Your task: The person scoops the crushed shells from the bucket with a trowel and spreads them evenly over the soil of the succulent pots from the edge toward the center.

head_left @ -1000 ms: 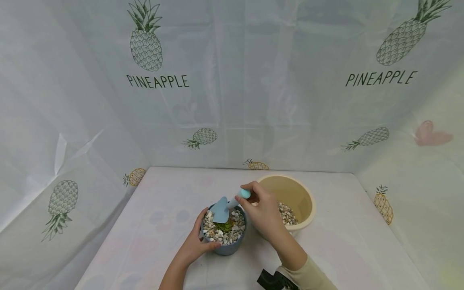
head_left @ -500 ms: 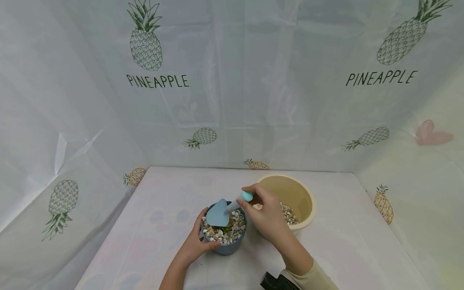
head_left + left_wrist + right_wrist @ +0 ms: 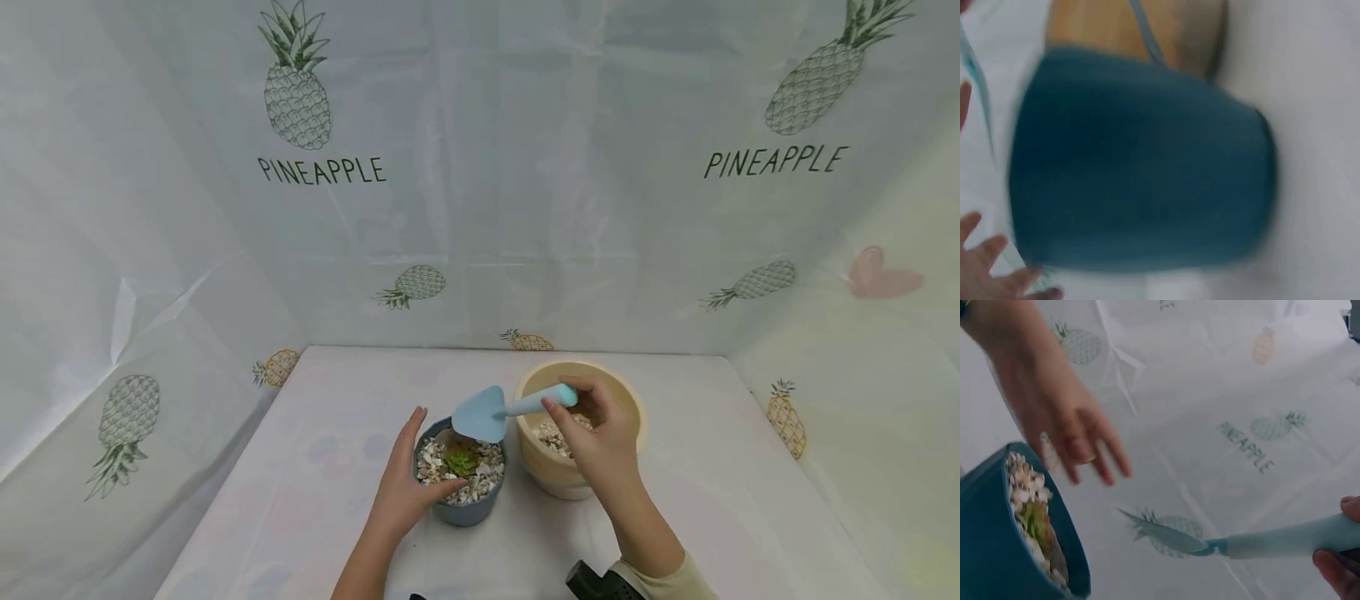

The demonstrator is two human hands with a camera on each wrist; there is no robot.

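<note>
A blue pot [image 3: 463,512] holds pale pebbles [image 3: 489,477] round a small green succulent [image 3: 461,458]. My left hand [image 3: 405,492] is beside the pot's left side, thumb and fingers spread; in the right wrist view its fingers [image 3: 1107,453] are off the pot wall. With my right hand [image 3: 603,437] I pinch the handle end of a light blue trowel [image 3: 480,414], its blade raised over the blue pot's right rim. In the right wrist view the trowel [image 3: 1291,539] is seen nearly edge-on, with no pebbles visible on it.
A larger cream pot [image 3: 551,479] with pebbles [image 3: 553,435] inside stands right of the blue pot, below my right hand. Pineapple-printed sheets [image 3: 480,208] enclose the white-covered table [image 3: 360,383] at the back and sides.
The trowel has lifted off the pebbles and moved right with my right hand, uncovering the succulent. My left hand's fingers have come away from the blue pot. The view has shifted slightly.
</note>
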